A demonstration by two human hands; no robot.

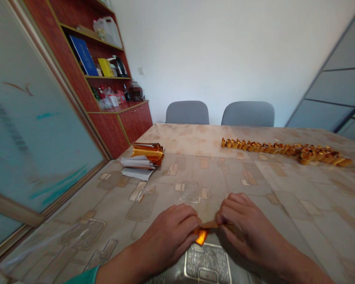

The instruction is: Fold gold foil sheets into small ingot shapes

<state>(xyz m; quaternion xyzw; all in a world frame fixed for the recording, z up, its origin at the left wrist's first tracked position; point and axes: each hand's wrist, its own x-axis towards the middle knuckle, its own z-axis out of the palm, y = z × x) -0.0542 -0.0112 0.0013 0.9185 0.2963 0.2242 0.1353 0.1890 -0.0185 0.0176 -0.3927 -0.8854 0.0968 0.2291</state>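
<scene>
A small strip of gold foil paper [201,236] is pinched between my left hand [168,236] and my right hand [242,225], just above the table's patterned cover [254,189]. Both hands grip it near the middle, and their fingers hide part of it. Far ahead on the right, a long row of small folded gold foil pieces [284,149] ends in a loose pile. A curled bundle of gold foil sheets [148,153] rests at the far left on a stack of white paper [136,167].
Two grey chairs [187,113] stand beyond the far table edge. A red wooden cabinet [118,126] with shelves of bottles, a blue book and a kettle stands at the back left. A glass door panel [32,138] fills the left side.
</scene>
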